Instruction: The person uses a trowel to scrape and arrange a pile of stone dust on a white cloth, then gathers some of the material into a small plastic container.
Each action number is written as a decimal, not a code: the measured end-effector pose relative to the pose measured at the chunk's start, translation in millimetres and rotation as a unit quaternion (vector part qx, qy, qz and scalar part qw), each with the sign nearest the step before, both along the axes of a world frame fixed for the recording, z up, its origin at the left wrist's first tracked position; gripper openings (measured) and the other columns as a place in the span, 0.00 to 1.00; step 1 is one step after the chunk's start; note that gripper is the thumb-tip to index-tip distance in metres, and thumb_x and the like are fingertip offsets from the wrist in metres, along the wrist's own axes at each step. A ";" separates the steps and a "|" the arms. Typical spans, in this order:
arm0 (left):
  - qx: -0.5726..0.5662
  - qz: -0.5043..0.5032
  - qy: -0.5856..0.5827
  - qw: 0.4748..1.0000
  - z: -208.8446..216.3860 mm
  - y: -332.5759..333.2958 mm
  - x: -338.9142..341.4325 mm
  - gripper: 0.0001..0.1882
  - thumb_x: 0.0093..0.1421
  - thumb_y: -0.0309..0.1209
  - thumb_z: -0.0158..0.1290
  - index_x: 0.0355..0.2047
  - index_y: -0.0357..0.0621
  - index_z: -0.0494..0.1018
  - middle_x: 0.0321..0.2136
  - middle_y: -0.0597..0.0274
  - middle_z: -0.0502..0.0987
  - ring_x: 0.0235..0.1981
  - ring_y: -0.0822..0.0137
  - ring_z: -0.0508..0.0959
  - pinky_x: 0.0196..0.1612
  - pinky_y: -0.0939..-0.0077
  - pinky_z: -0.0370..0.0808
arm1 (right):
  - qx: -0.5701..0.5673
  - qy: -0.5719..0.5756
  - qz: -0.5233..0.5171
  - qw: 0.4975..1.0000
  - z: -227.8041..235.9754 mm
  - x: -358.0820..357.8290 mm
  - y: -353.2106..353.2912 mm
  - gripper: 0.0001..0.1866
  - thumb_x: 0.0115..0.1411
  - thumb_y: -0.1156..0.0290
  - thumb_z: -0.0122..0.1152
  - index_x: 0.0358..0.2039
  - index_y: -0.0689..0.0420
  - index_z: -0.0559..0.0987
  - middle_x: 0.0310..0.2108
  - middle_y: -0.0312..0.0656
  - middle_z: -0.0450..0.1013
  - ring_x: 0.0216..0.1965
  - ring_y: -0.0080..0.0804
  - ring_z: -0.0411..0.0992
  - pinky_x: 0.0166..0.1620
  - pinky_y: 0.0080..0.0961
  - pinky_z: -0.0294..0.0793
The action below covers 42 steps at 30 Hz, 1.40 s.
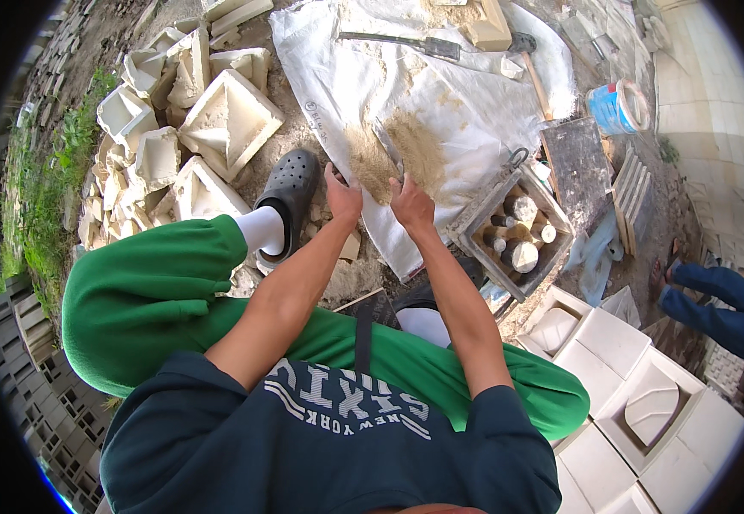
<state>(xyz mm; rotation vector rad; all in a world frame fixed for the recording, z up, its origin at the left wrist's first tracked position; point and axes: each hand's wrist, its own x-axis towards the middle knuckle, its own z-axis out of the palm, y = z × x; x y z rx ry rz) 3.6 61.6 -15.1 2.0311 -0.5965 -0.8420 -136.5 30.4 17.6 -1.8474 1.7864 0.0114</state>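
My right hand (412, 204) is closed around the lower end of a narrow metal tool (386, 144), whose blade points away from me into pale, sandy powder (422, 147). The powder lies in loose heaps on a spread white woven sack (479, 111). Just to the left, my left hand (344, 199) has its fingers curled together at the sack's near left edge. Something dark shows at those fingers, too small to name. A gap with some powder and sack separates the two hands.
Broken cream-coloured moulds (231, 120) pile up left of my clog (291, 201). At right stand a box (509, 278) of cylinders, a dark board (579, 163) and a blue-and-white bucket (619, 108). White block moulds (599, 343) fill the lower right; a person's blue trousers (719, 300) show beyond.
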 end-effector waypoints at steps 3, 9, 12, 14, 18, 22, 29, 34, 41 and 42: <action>-0.005 0.004 0.023 1.000 -5.9 -7.4 13.5 0.29 0.57 0.27 0.55 0.57 0.33 0.60 0.41 0.52 0.77 0.40 0.62 0.78 0.45 0.70 0.73 | -0.115 -0.077 -0.012 0.990 1.7 15.1 -7.8 0.23 0.64 0.50 0.46 0.44 0.59 0.70 0.35 0.57 0.75 0.36 0.59 0.74 0.38 0.51 0.72; -0.028 0.047 0.012 0.998 -5.6 -11.5 18.7 0.23 0.58 0.28 0.56 0.52 0.34 0.65 0.39 0.54 0.78 0.40 0.65 0.78 0.45 0.70 0.73 | -0.092 -0.032 -0.006 0.995 22.4 40.4 -56.7 0.25 0.62 0.54 0.50 0.53 0.57 0.70 0.40 0.52 0.74 0.41 0.52 0.75 0.41 0.44 0.74; -0.043 0.060 0.002 0.997 -2.2 -19.1 14.7 0.22 0.58 0.27 0.55 0.51 0.34 0.66 0.40 0.53 0.77 0.42 0.64 0.77 0.46 0.71 0.73 | -0.185 0.064 0.065 0.979 22.5 35.2 -85.4 0.27 0.61 0.53 0.54 0.55 0.57 0.68 0.38 0.49 0.74 0.37 0.49 0.76 0.39 0.42 0.76; -0.039 0.056 0.020 0.997 -7.0 -25.7 14.9 0.22 0.58 0.26 0.54 0.52 0.34 0.65 0.43 0.52 0.76 0.44 0.63 0.77 0.48 0.71 0.72 | -0.233 0.085 0.092 0.964 20.5 35.2 -92.0 0.27 0.62 0.57 0.52 0.58 0.58 0.66 0.40 0.47 0.74 0.39 0.47 0.76 0.40 0.42 0.77; -0.037 0.078 -0.045 0.995 -20.6 -31.1 15.4 0.24 0.57 0.25 0.54 0.53 0.32 0.62 0.47 0.50 0.73 0.47 0.61 0.75 0.51 0.69 0.70 | -0.104 0.158 0.156 0.969 24.6 27.8 -73.7 0.20 0.61 0.66 0.50 0.54 0.57 0.71 0.39 0.47 0.75 0.39 0.45 0.77 0.39 0.43 0.77; -0.049 0.075 -0.062 0.994 -23.8 -27.9 14.2 0.26 0.56 0.27 0.55 0.54 0.34 0.62 0.48 0.45 0.70 0.49 0.51 0.73 0.53 0.63 0.69 | 0.034 0.188 0.210 0.959 73.7 7.1 -52.0 0.14 0.59 0.72 0.46 0.44 0.59 0.76 0.38 0.51 0.76 0.39 0.45 0.77 0.39 0.41 0.76; -0.020 0.083 -0.038 0.996 -15.4 -15.8 -1.0 0.26 0.56 0.28 0.54 0.55 0.37 0.61 0.49 0.45 0.70 0.50 0.50 0.72 0.53 0.62 0.68 | 0.003 0.197 0.197 0.960 114.5 8.5 -86.4 0.17 0.58 0.71 0.49 0.48 0.58 0.75 0.39 0.53 0.76 0.41 0.45 0.77 0.38 0.40 0.76; -0.025 0.074 0.020 0.997 -3.7 -14.0 -8.7 0.27 0.57 0.28 0.55 0.55 0.38 0.61 0.45 0.49 0.75 0.46 0.55 0.76 0.48 0.65 0.71 | -0.028 0.127 0.111 0.985 37.0 -5.2 -66.1 0.26 0.57 0.70 0.46 0.58 0.57 0.66 0.37 0.55 0.76 0.39 0.52 0.76 0.41 0.46 0.75; 0.024 0.040 0.013 0.999 -8.5 -6.2 3.4 0.20 0.56 0.30 0.56 0.48 0.38 0.69 0.38 0.52 0.79 0.39 0.57 0.79 0.44 0.66 0.73 | 0.034 0.005 -0.025 0.999 42.9 -22.3 3.5 0.21 0.60 0.60 0.51 0.47 0.62 0.70 0.38 0.59 0.76 0.40 0.58 0.74 0.45 0.49 0.72; 0.050 0.018 -0.001 0.999 -13.1 -3.6 6.2 0.17 0.56 0.30 0.56 0.45 0.38 0.71 0.36 0.52 0.79 0.38 0.56 0.80 0.44 0.65 0.73 | 0.036 0.004 -0.026 0.999 44.3 -21.5 6.0 0.21 0.60 0.60 0.51 0.47 0.62 0.70 0.38 0.59 0.76 0.40 0.58 0.74 0.45 0.49 0.72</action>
